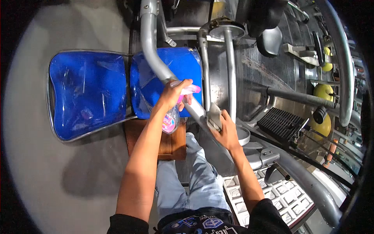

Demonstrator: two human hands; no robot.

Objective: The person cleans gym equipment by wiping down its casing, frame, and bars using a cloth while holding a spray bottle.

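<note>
My left hand [170, 96] is wrapped round the neck of a clear spray bottle [170, 121] with a pink and white trigger head and a pink label. The nozzle points to the right, above a bent silver tube [157, 67] of a gym machine. In my right hand [227, 132] is a folded grey-beige cloth [214, 116], held at the lower part of that tube. Whether the cloth presses on the metal, I cannot tell. Part of the tube is hidden behind my left hand and the bottle.
A blue plastic-covered chair [87, 93] stands at the left, its seat behind the tube. Below it is a brown wooden box [171, 150]. To the right are a black weight stack [281, 124], yellow balls [322, 124] and thick frame tubes. A white patterned panel [286, 195] lies lower right.
</note>
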